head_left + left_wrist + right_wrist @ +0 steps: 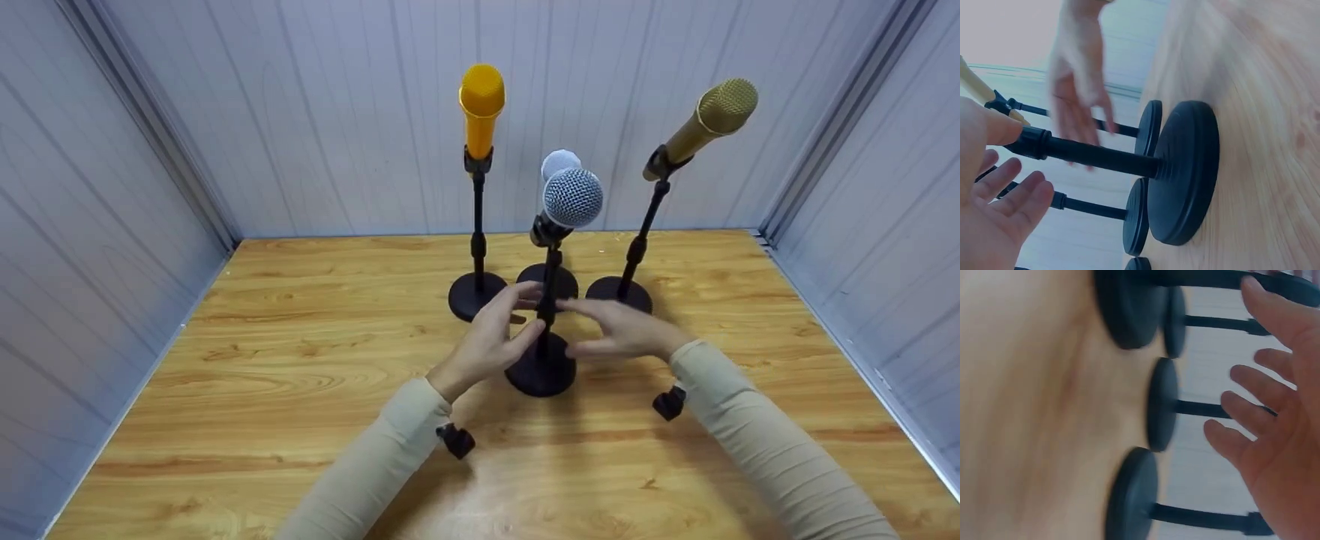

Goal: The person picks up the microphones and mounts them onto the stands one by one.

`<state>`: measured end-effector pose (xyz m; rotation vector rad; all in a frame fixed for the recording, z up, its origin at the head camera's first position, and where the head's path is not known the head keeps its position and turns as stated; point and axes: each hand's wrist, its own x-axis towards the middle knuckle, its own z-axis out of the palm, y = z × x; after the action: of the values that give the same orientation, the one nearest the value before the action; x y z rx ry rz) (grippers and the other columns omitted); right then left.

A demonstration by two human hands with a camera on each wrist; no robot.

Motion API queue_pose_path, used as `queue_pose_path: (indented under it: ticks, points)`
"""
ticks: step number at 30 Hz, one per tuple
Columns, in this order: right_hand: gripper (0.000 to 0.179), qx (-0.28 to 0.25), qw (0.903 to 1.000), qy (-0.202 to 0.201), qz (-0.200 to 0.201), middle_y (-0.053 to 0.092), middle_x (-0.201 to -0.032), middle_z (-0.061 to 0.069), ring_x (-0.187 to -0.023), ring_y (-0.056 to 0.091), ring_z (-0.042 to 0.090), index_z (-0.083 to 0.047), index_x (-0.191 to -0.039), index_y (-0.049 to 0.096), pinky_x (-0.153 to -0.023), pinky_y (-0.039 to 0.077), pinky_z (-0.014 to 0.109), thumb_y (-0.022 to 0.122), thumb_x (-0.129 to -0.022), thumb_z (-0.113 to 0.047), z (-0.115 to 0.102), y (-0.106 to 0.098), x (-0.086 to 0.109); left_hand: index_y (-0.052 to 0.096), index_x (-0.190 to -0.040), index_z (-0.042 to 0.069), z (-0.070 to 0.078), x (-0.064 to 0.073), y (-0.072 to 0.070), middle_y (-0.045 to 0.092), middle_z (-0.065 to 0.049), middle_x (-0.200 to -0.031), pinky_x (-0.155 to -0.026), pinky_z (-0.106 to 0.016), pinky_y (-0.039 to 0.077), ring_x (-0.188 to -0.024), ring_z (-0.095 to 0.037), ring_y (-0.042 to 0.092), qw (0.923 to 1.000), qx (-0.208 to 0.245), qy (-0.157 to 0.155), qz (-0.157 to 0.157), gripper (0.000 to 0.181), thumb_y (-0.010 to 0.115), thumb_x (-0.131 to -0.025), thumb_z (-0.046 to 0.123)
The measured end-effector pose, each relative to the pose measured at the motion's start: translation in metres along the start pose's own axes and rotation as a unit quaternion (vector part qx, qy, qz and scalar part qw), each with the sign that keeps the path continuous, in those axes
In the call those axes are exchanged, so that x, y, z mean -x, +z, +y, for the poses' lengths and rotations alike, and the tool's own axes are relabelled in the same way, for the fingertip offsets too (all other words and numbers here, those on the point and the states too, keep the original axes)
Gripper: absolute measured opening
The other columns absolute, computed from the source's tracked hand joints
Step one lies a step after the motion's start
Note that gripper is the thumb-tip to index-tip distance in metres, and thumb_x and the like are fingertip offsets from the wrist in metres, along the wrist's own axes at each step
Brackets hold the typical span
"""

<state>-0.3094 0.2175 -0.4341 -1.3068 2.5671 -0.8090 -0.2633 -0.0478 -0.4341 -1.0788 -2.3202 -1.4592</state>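
A microphone with a silver mesh head [573,197] sits in the clip of the nearest black stand, whose round base [541,375] rests on the wooden table. My left hand [491,337] is at the left of this stand's pole [1100,156]. In the left wrist view, its thumb overlaps the pole's collar [1030,143] and its other fingers are spread loosely. To the right of the pole, my right hand [626,330] has its fingers extended toward it. The right wrist view shows those fingers [1247,410] apart, with the thumb tip overlapping the pole.
Behind stand a yellow microphone [481,97] at left, a white-headed one [559,162] partly hidden in the middle, and a gold one [724,109] tilted at right, each on a black stand. Pale panel walls [337,112] enclose the table [300,360] at back and sides.
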Motion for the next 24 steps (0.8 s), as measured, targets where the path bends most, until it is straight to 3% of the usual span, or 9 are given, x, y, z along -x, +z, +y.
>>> queue_pose_path:
  ticks: [5, 10, 13, 18, 24]
  points:
    - [0.072, -0.013, 0.9986, -0.002, -0.052, 0.051, -0.149, 0.007, -0.137, 0.048, 0.025, -0.009, -0.15, 0.046, -0.112, 0.039, 0.046, 0.079, -0.091, -0.034, 0.005, 0.022, -0.009, 0.049, -0.142, 0.005, 0.0, -0.005, 0.003, 0.056, -0.01, -0.137, -0.096, -0.048, 0.053, -0.12, -0.025, 0.059, 0.9996, 0.029, 0.001, 0.006, 0.044, 0.063, -0.102, 0.018]
    - [0.044, 0.006, 0.9985, 0.012, -0.053, 0.066, -0.127, 0.003, -0.119, 0.062, 0.022, -0.01, -0.129, 0.063, -0.102, 0.048, 0.043, 0.076, -0.093, -0.032, 0.005, 0.034, -0.022, 0.054, -0.137, 0.003, -0.003, -0.011, 0.002, 0.06, -0.011, -0.131, -0.094, -0.04, 0.055, -0.115, -0.024, 0.063, 0.998, 0.061, -0.01, 0.006, 0.04, 0.064, -0.102, 0.019]
    - [0.036, 0.007, 0.9984, 0.027, -0.049, 0.068, -0.123, -0.001, -0.117, 0.063, 0.019, -0.013, -0.123, 0.068, -0.101, 0.049, 0.042, 0.075, -0.093, -0.032, 0.001, 0.036, -0.028, 0.058, -0.134, 0.001, -0.004, -0.013, 0.0, 0.063, -0.011, -0.126, -0.09, -0.035, 0.056, -0.111, -0.024, 0.065, 0.997, 0.075, -0.018, 0.009, 0.038, 0.066, -0.101, 0.018]
    - [0.028, 0.014, 0.9983, 0.02, -0.053, 0.069, -0.113, -0.003, -0.108, 0.065, 0.018, -0.012, -0.112, 0.07, -0.095, 0.051, 0.041, 0.075, -0.094, -0.033, -0.005, 0.032, -0.037, 0.06, -0.131, 0.003, -0.002, -0.016, -0.004, 0.066, -0.009, -0.122, -0.082, -0.032, 0.058, -0.108, -0.02, 0.067, 0.9973, 0.065, -0.034, -0.001, 0.035, 0.067, -0.1, 0.017]
    - [0.03, -0.011, 0.998, 0.039, -0.049, 0.072, -0.111, -0.002, -0.105, 0.067, 0.017, -0.012, -0.11, 0.072, -0.092, 0.054, 0.038, 0.082, -0.088, -0.029, -0.006, 0.029, -0.044, 0.059, -0.132, 0.004, 0.001, -0.02, -0.006, 0.066, -0.007, -0.12, -0.089, -0.028, 0.054, -0.105, -0.018, 0.066, 0.9981, 0.006, -0.043, -0.044, 0.034, 0.065, -0.101, 0.017]
